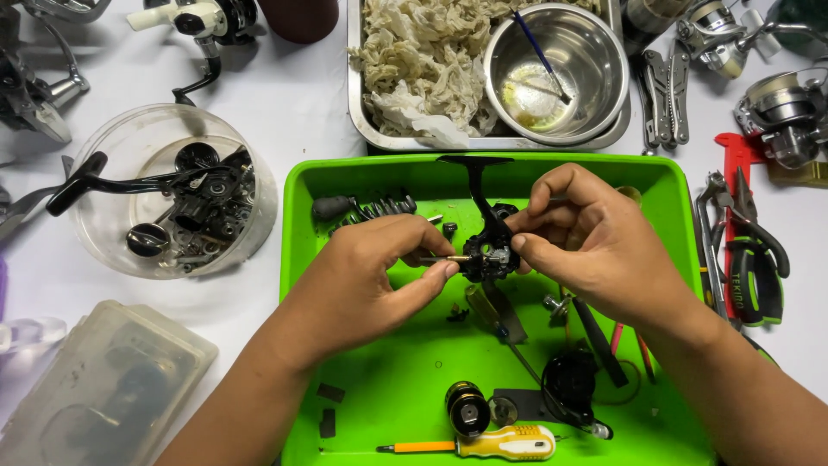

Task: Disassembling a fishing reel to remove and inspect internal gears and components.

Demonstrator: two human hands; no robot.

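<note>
Both hands pinched a small black reel body (pixel 490 250), half hidden by fingers (pixel 552 185); left hand (pixel 371 267), right hand (pixel 595 250). Loose parts lay in the bright green plastic tray (pixel 388 380).

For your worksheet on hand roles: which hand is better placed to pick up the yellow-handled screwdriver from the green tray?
Probably the left hand: it only pinches the brass shaft, while the right hand carries the black reel body. The screwdriver lies at the green tray's near edge.

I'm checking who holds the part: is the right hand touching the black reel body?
Touching. The head view shows the right hand with fingertips pressed on the black reel body above the green tray.
</note>
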